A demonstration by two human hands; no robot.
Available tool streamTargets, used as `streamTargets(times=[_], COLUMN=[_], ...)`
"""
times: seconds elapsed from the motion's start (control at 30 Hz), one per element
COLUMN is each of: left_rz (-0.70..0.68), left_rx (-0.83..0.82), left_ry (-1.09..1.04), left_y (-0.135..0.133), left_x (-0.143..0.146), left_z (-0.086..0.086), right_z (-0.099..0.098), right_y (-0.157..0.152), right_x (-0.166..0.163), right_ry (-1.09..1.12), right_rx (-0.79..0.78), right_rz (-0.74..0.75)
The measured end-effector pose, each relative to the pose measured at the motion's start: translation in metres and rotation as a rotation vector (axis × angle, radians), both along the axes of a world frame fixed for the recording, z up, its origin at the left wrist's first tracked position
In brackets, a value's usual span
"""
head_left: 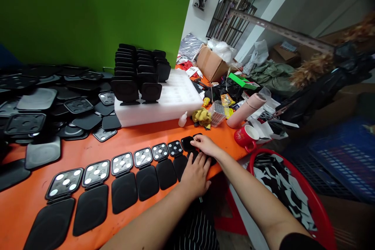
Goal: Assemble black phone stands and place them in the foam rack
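A row of opened, hinged black cases [90,209] runs along the table's front edge. Their upper halves, such as one dotted panel [122,163], show round white spots; the lower halves are plain black. My left hand [196,174] lies with fingers stretched over the lower halves near the row's right end. Just above it, my right hand [206,146] has thumb and forefinger pinched at the edge of a black upper half [188,143]. Whatever is between those fingertips is too small to make out. Both hands partly cover the last cases.
Black cases stand in rows on a white foam block [158,113]. More loose black pieces [84,121] are piled left. A small white bottle [183,119], yellow cloth [202,117], pink flask [247,109] and red mug [246,136] stand right. Below is a red tub [319,211] of scraps.
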State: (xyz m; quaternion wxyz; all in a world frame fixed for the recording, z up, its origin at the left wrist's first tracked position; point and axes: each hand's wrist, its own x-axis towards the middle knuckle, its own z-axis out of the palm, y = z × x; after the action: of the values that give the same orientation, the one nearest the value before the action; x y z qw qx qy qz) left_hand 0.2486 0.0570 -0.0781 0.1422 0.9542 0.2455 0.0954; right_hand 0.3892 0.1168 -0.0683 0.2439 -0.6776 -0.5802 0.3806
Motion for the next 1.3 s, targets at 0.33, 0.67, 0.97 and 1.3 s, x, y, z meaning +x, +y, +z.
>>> streamTargets(times=[0.33, 0.67, 0.97, 1.3], left_rz=[-0.004, 0.011, 0.008, 0.004], left_rx=[-0.003, 0.0, 0.0, 0.006], left_ry=[0.013, 0.003, -0.02, -0.025], left_y=[0.001, 0.0, 0.0, 0.001], left_x=[0.0, 0.0, 0.0, 0.0], left_z=[0.0, -0.001, -0.002, -0.003], right_z=[0.008, 0.005, 0.008, 0.01], right_y=[0.007, 0.009, 0.011, 0.016], right_x=[0.0, -0.002, -0.005, -0.008], right_ry=[0.044, -0.133, -0.286, -0.472], right_rx=[-0.092, -0.064, -0.031, -0.024], right_rz=[0.035, 0.004, 0.026, 0.067])
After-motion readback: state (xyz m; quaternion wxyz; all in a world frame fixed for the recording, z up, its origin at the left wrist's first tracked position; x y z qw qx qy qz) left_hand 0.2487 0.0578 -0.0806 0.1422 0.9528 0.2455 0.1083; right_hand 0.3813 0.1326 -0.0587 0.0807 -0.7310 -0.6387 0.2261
